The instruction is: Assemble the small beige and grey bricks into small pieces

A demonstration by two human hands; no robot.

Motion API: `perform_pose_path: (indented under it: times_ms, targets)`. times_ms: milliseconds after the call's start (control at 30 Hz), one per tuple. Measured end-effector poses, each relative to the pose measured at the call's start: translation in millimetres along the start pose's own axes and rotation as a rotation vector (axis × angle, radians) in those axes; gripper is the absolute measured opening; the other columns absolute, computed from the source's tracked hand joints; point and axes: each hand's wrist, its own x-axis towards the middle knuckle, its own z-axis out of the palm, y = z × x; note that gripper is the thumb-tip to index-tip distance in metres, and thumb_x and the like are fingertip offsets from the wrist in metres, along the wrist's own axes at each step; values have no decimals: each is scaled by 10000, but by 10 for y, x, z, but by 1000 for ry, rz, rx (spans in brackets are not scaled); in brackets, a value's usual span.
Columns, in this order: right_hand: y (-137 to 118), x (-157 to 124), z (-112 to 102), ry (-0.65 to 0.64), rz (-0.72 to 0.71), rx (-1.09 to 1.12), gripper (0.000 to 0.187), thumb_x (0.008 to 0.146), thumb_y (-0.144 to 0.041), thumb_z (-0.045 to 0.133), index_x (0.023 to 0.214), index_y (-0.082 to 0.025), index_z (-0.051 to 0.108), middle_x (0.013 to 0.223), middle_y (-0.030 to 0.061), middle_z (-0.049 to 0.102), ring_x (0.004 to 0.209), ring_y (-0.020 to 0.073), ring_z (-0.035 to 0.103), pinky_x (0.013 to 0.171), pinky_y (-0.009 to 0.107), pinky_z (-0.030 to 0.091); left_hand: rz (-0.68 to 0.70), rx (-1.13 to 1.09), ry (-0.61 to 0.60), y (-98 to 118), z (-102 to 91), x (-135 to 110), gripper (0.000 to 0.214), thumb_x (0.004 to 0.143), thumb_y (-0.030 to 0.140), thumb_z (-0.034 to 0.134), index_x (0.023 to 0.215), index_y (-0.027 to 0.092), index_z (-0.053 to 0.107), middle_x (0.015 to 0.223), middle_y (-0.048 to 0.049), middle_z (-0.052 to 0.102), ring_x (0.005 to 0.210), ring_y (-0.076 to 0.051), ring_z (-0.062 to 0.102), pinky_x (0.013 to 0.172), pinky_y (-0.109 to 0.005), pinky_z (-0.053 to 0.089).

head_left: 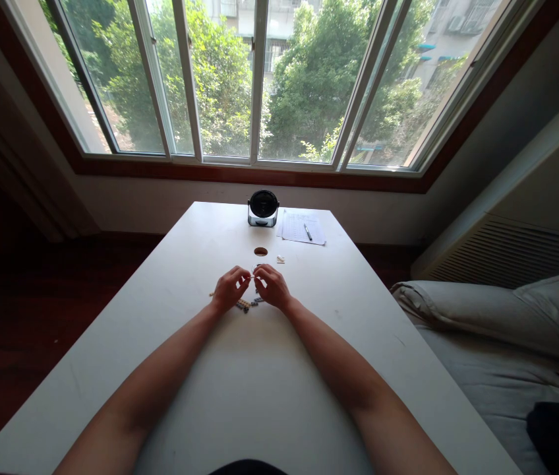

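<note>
My left hand [231,288] and my right hand [270,285] meet over the middle of the white table [254,382]. The fingertips of both are closed in a pinch around a small pale piece [252,277], too small to name. Just below my left hand lie tan and dark grey pieces [243,305] that look like toy building bricks. A few grey-blue pieces [258,299] rest between the hands, partly hidden by my right one. Beyond my right hand sits a little group of whitish pieces [281,259].
A round black fan-like device [264,206] stands on a bracket at the table's far end. Beside it are paper sheets [296,226] with a pen [308,231] on top. The tabletop has a round hole [260,251]. A cushioned seat [497,369] borders the right side.
</note>
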Motion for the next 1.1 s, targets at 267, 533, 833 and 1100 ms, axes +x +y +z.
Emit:
perform_pose_path:
  times_ms: [267,533,833,1100]
  targets:
    - [-2,0,-10,-13,-1,22,135,889,-119,484,936,-234,538,993,69,622,936,208,590,798,337,495,5,24,-10,-9,-4,-4,101,930,193,546,936,229,639,895,-24,656,736,-130,632,707,-253,511]
    - [23,-8,20,-4,17,30,148,875,-111,493,939,-236,541,984,60,617,927,206,590,798,330,489,5,47,6,-52,22,-12,98,942,206,538,928,222,634,879,-14,652,715,-120,621,696,-244,491]
    - [36,-21,37,15,90,-27,120,871,-126,504,924,-229,535,890,32,614,768,170,561,705,285,457,-19,37,-7,-27,7,-12,106,949,250,542,920,220,640,887,-27,656,720,-129,623,708,-250,500]
    - [48,-25,41,1,105,-31,109,882,-142,503,939,-226,543,883,24,624,761,156,588,694,264,449,-28,56,-1,-17,7,-13,140,967,271,515,912,215,631,871,-23,641,717,-129,602,707,-256,477]
